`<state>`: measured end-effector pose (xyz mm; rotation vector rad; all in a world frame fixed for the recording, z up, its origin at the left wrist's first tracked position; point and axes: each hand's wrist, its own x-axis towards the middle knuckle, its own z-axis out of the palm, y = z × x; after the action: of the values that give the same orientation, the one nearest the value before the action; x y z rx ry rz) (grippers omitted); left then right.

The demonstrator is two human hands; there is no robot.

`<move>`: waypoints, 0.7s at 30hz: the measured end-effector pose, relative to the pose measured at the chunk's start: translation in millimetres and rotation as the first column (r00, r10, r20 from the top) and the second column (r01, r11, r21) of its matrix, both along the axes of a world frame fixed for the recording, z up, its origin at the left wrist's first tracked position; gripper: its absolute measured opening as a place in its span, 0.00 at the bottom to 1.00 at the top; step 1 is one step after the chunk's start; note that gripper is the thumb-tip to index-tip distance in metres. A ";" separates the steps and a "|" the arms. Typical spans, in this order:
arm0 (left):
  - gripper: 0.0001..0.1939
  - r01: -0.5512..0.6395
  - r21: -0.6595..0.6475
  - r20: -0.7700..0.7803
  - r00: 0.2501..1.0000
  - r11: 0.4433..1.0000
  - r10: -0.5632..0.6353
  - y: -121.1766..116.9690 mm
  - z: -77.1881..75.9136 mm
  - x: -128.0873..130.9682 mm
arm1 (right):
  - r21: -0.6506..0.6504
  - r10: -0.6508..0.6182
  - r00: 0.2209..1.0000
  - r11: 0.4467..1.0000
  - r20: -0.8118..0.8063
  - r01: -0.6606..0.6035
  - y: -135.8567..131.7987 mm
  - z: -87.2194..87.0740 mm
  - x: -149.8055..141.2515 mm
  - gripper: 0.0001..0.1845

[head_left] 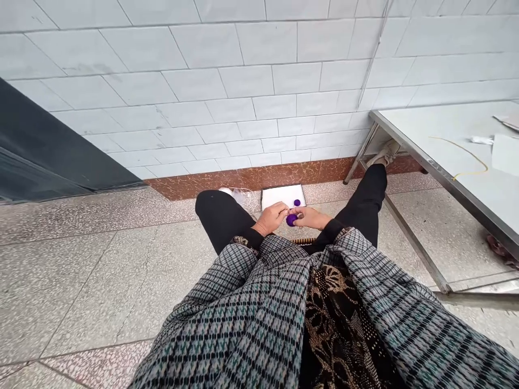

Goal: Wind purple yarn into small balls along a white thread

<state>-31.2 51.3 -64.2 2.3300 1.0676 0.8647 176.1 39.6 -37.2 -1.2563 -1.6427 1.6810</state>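
Surroundings: table [478, 129] right of the tray [279, 195], carrying a yellow cord [482, 160]; clear-white bundle [239, 196] just left of the tray.
Obstruction: hands cover part of the tray's near edge; knees flank it.
Tray contents: small ball [297, 202], purple, over its near right corner; contact unclear.
Large ball [291, 220]: purple, near side of the tray.
Right hand [310, 217]: fingers closed on the large ball.
Left hand [272, 218]: fingertips meet the right's; pinch contents unclear.
Count: balls, two; tray, one; cord, one.

Hands [288, 214] w/ purple piece [291, 220]
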 end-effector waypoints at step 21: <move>0.11 0.011 -0.283 0.088 0.996 0.959 0.015 -6.8 -4.7 11.1 | -0.190 -0.246 0.822 0.967 -0.514 0.171 1.0 10.8 6.1 0.22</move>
<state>-20.1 44.4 -68.9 2.0347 1.0791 0.7540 182.2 40.6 -26.3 -0.8674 -1.0317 1.8123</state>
